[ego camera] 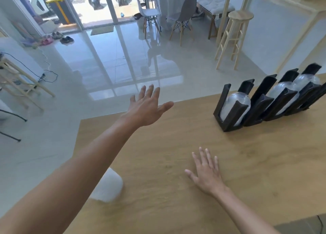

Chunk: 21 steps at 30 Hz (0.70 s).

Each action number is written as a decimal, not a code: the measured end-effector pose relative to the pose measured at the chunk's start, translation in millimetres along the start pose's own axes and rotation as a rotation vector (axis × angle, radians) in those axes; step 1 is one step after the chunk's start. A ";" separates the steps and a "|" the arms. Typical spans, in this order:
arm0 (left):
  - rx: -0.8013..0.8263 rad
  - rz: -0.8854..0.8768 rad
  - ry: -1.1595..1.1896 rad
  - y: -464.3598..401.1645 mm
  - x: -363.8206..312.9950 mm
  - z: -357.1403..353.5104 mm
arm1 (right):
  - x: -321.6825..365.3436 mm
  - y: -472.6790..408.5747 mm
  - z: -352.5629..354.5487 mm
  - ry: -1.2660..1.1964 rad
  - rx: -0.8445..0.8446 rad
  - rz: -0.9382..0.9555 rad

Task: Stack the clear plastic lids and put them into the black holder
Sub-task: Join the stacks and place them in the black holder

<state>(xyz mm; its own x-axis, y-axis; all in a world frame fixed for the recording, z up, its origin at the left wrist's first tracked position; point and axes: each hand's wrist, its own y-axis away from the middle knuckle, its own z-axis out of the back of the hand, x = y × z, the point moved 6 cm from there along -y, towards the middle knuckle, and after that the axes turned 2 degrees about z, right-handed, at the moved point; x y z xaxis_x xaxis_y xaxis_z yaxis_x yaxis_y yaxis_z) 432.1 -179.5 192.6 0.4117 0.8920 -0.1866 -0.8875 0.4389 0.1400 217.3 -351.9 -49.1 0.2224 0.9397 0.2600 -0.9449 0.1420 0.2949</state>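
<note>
A black holder (231,113) with several slots stands at the back right of the wooden table (176,136). Stacks of clear plastic domed lids sit in it: one stack (235,103) in the nearest slot, others (280,90) in slots further right. My left hand (146,108) is stretched out over the table's far left edge, fingers straight and spread, holding nothing. My right hand (206,173) lies flat on the table near the middle, fingers spread, empty. Both hands are well left of the holder.
A white blurred rounded object (107,187) sits at the table's left edge, partly behind my left forearm. Beyond the table are a tiled floor, a wooden stool (234,39), chairs and a covered round table. A grey object (303,226) shows at the bottom right corner.
</note>
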 end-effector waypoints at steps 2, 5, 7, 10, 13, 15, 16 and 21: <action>-0.008 0.022 0.008 22.8 33.1 5.3 | 23.4 7.2 -5.9 -0.010 0.007 -0.007; -0.030 0.030 0.026 57.1 73.5 13.8 | 59.3 14.8 -14.6 -0.025 0.014 0.000; -0.048 0.034 0.009 80.0 97.1 14.9 | 84.4 17.3 -22.1 -0.034 0.015 0.031; -0.073 0.079 -0.068 116.5 130.7 7.1 | 126.9 17.1 -36.0 -0.068 0.032 0.098; -0.016 0.149 -0.090 152.6 160.5 -14.9 | 170.0 13.7 -50.7 -0.139 0.042 0.143; 0.043 0.182 -0.095 174.3 176.4 -32.7 | 197.5 10.5 -60.3 -0.174 0.049 0.171; 0.066 0.195 -0.090 184.0 182.6 -40.9 | 210.6 9.0 -64.8 -0.180 0.051 0.188; 0.140 0.229 0.033 216.0 196.5 -74.1 | 255.7 3.8 -82.9 -0.153 0.053 0.226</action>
<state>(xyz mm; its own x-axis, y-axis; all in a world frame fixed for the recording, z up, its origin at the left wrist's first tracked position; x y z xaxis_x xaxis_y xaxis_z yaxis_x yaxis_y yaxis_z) 306.0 82.6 114.1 0.1941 0.9669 -0.1657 -0.9187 0.2384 0.3149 250.7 -85.3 -57.7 0.0448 0.8870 0.4596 -0.9618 -0.0860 0.2598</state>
